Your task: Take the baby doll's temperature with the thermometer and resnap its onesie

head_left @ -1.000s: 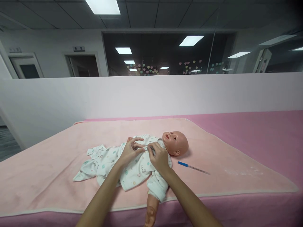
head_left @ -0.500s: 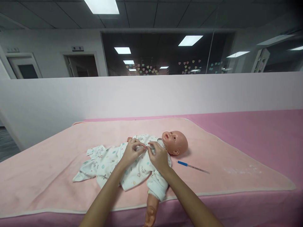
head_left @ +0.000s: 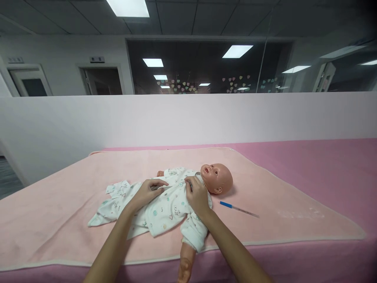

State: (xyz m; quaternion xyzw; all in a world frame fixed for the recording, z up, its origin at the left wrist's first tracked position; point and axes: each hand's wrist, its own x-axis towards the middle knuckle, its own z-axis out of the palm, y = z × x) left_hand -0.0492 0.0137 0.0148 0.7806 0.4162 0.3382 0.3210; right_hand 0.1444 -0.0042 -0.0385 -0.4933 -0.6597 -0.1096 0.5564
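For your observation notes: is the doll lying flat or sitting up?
Lying flat: the doll rests face-up on the blanket, both hands on its clothes.

Doll (head_left: 216, 177) chest hidden under right hand (head_left: 198, 196); garment print too small.

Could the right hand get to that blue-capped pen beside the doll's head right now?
Probably yes: the pen lies bare on the blanket, just beyond the right hand, with nothing between them.

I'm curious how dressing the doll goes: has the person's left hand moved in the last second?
Yes. The left hand has slid away from the doll's head, down the printed garment toward the doll's waist.
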